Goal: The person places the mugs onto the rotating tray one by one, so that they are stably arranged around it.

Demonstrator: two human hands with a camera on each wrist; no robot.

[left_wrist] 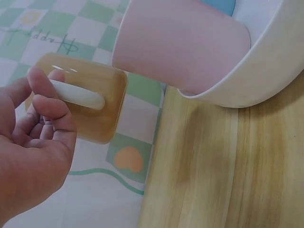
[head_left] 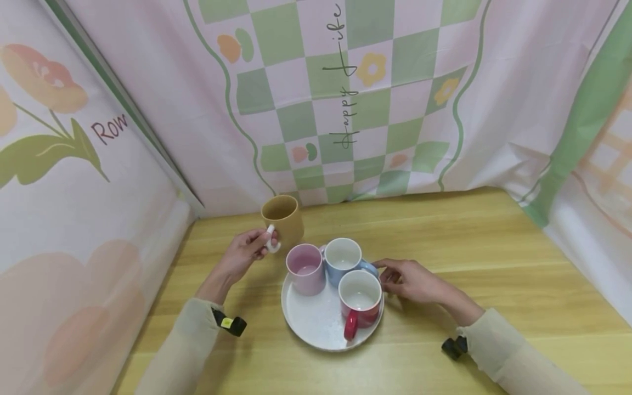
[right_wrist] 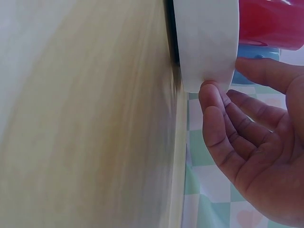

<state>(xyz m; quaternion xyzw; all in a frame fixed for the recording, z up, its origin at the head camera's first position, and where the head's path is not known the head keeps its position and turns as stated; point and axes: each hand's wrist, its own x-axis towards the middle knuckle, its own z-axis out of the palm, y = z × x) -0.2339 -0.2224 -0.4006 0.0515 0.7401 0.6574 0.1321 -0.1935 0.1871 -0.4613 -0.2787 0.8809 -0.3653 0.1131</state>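
My left hand grips a mustard-brown mug by its white handle, fingers and thumb curled around it. The mug is upright and raised behind the round white tray. On this tray stand a pink mug, a light-blue mug and a red mug, whose handle faces me. At the tray's right side is my right hand, with loosely bent fingers against the tray's outer wall and one finger close by the blue mug's handle.
The tray and mugs stand on a wood-grain table. A green-and-white checked cloth hangs behind its far edge, and a flower-printed sheet closes off the left side.
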